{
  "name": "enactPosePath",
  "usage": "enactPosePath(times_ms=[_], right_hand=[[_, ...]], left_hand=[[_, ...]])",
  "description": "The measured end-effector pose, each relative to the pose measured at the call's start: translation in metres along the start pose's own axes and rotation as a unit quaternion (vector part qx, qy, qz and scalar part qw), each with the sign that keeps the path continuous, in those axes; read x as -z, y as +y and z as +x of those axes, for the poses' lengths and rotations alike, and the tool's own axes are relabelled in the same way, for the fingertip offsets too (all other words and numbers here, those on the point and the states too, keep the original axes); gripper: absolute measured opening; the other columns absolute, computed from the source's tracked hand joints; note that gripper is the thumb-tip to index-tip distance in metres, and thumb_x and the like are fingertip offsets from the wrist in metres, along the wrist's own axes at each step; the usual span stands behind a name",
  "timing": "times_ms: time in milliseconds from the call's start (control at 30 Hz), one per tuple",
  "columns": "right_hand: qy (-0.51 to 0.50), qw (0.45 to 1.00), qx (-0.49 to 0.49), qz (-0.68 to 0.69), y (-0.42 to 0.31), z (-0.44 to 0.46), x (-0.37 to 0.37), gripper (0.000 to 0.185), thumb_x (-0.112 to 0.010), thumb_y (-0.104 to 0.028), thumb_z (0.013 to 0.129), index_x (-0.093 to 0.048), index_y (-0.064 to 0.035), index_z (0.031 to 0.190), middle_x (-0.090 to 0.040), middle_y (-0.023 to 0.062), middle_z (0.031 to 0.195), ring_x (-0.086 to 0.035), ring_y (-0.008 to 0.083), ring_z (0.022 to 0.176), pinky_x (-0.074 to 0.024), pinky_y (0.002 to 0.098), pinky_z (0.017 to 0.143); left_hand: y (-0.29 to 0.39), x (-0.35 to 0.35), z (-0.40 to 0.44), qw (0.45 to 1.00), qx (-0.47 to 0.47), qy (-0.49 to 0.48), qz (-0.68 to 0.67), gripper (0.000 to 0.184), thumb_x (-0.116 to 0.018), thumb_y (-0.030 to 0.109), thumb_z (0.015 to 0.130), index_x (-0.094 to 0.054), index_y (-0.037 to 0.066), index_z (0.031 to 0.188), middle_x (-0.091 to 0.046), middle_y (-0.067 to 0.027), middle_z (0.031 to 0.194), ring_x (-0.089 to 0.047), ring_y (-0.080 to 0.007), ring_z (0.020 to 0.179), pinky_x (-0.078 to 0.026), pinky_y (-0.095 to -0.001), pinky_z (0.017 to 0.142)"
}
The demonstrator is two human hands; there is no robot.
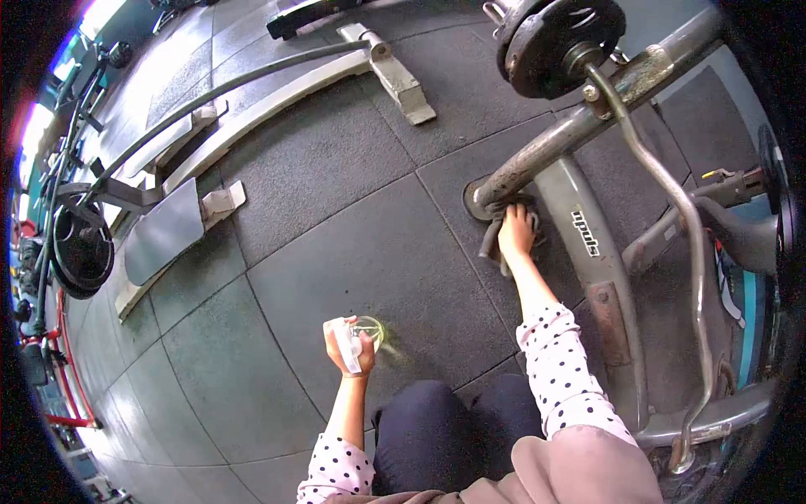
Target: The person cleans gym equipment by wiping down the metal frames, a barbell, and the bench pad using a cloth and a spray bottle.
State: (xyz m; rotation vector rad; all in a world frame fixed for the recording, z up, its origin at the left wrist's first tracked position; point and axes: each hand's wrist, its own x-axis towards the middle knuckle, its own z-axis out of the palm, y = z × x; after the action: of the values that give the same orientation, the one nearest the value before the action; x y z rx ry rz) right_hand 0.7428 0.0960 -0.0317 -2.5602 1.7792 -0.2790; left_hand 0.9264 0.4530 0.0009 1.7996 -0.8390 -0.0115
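Note:
My left hand (346,346) is wrapped round a clear spray bottle (369,333) with a white trigger head and yellowish liquid, held above the floor tiles. With its fingers bent, my right hand (516,231) grips a dark cloth (495,239). The cloth lies against the lower end of a grey metal tube (537,153) of the gym machine, beside its round foot. Part of the cloth is hidden under my fingers.
Black weight plates (558,46) sit on the machine at the upper right. A curved bar (693,244) runs down the right side. The machine's grey upright (588,244) stands right of my right hand. Benches and frames (168,239) fill the left, over dark floor tiles (336,252).

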Motion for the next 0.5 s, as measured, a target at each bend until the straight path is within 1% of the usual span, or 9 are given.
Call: enactPosePath(times_ms=[133, 200, 233, 267, 300, 367, 400, 467, 500], right_hand=[[-0.061, 0.993, 0.076, 0.063, -0.008, -0.035, 0.013, 0.023, -0.046, -0.010, 0.086, -0.053, -0.0038, 0.107, -0.054, 0.0185, 0.110, -0.055, 0.0391, 0.098, -0.0457, 0.0462, 0.086], [-0.154, 0.979, 0.050, 0.126, -0.011, -0.056, 0.032, 0.028, -0.044, -0.013, 0.090, -0.053, -0.0043, 0.116, -0.056, 0.0201, 0.113, -0.054, 0.0384, 0.103, -0.0454, 0.0441, 0.088], [-0.168, 0.955, -0.013, 0.245, -0.001, -0.070, 0.022, 0.032, -0.045, -0.018, 0.092, -0.050, -0.0043, 0.121, -0.055, 0.0199, 0.117, -0.054, 0.0370, 0.105, -0.0445, 0.0425, 0.090], [-0.167, 0.915, -0.077, 0.359, 0.009, -0.084, 0.011, 0.037, -0.045, -0.023, 0.094, -0.048, -0.0043, 0.127, -0.055, 0.0196, 0.121, -0.054, 0.0355, 0.107, -0.0435, 0.0408, 0.093], [-0.173, 0.853, -0.155, 0.467, 0.016, -0.101, 0.015, 0.038, -0.046, -0.023, 0.094, -0.048, -0.0045, 0.127, -0.055, 0.0192, 0.121, -0.054, 0.0351, 0.108, -0.0433, 0.0408, 0.093], [-0.147, 0.736, -0.270, 0.603, 0.035, -0.134, 0.043, 0.040, -0.047, -0.025, 0.094, -0.047, -0.0048, 0.128, -0.054, 0.0186, 0.122, -0.054, 0.0342, 0.109, -0.0430, 0.0408, 0.093], [-0.122, 0.686, -0.310, 0.647, 0.047, -0.155, 0.064, 0.040, -0.047, -0.026, 0.093, -0.047, -0.0049, 0.128, -0.054, 0.0182, 0.123, -0.053, 0.0338, 0.109, -0.0428, 0.0408, 0.093], [-0.032, 0.626, -0.352, 0.695, 0.079, -0.199, 0.120, 0.042, -0.049, -0.027, 0.093, -0.046, -0.0052, 0.129, -0.053, 0.0176, 0.124, -0.053, 0.0329, 0.110, -0.0425, 0.0408, 0.094], [0.033, 0.621, -0.355, 0.698, 0.095, -0.219, 0.153, 0.043, -0.049, -0.028, 0.092, -0.046, -0.0054, 0.129, -0.053, 0.0172, 0.125, -0.052, 0.0324, 0.111, -0.0423, 0.0408, 0.094]], left_hand=[[-0.008, -0.003, -0.005, 0.999, 0.026, 0.012, -0.041, 0.042, -0.063, 0.019, 0.076, -0.047, -0.002, 0.109, -0.052, -0.0107, 0.098, -0.060, -0.0232, 0.091, -0.047, -0.0353, 0.080], [-0.009, -0.004, -0.004, 0.998, 0.031, 0.013, -0.057, 0.043, -0.064, 0.019, 0.076, -0.047, -0.001, 0.109, -0.052, -0.0103, 0.098, -0.060, -0.0231, 0.090, -0.048, -0.0354, 0.080], [-0.005, -0.002, -0.002, 0.998, 0.035, 0.005, -0.055, 0.044, -0.064, 0.020, 0.075, -0.046, -0.001, 0.110, -0.052, -0.0098, 0.098, -0.060, -0.0227, 0.092, -0.047, -0.0354, 0.081], [-0.003, -0.001, -0.001, 0.997, 0.045, 0.007, -0.069, 0.044, -0.064, 0.020, 0.075, -0.046, -0.001, 0.110, -0.052, -0.0098, 0.098, -0.059, -0.0226, 0.092, -0.047, -0.0354, 0.081], [-0.003, -0.002, -0.001, 0.995, 0.054, 0.008, -0.084, 0.045, -0.064, 0.020, 0.075, -0.046, -0.001, 0.110, -0.052, -0.0098, 0.098, -0.059, -0.0225, 0.092, -0.047, -0.0354, 0.081], [-0.008, -0.004, -0.002, 0.992, 0.067, 0.006, -0.102, 0.045, -0.064, 0.022, 0.076, -0.046, -0.001, 0.110, -0.052, -0.0100, 0.099, -0.059, -0.0223, 0.093, -0.047, -0.0351, 0.082], [0.004, -0.004, 0.005, 0.997, 0.032, 0.024, -0.060, 0.036, -0.058, 0.015, 0.071, -0.050, -0.001, 0.102, -0.050, -0.0118, 0.092, -0.061, -0.0260, 0.084, -0.049, -0.0362, 0.075], [0.002, -0.003, 0.006, 0.998, 0.015, 0.024, -0.058, 0.036, -0.057, 0.014, 0.071, -0.050, -0.001, 0.103, -0.051, -0.0118, 0.092, -0.061, -0.0262, 0.084, -0.048, -0.0363, 0.076], [-0.002, -0.004, 0.006, 0.996, 0.029, 0.020, -0.086, 0.037, -0.057, 0.014, 0.071, -0.049, -0.001, 0.104, -0.051, -0.0118, 0.092, -0.060, -0.0258, 0.085, -0.048, -0.0364, 0.076]])
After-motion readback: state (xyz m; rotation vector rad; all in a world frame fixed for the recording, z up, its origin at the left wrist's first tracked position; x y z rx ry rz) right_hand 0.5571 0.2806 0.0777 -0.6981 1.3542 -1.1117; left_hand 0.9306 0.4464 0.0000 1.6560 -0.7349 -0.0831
